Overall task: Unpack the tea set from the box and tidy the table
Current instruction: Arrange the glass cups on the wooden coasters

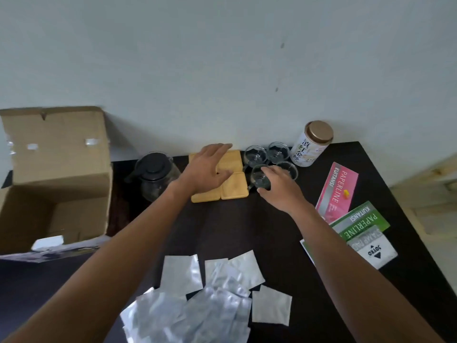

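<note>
Bamboo coasters (235,185): I count 4; right of them, 4 glass cups (254,155). Left hand (207,169) flat on coasters, fingers spread; right hand (279,189) fingers curled around nearest cup (258,177).

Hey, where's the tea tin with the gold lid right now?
In the head view the tea tin stands at the table's far right, against the wall, just right of the glass cups.
</note>
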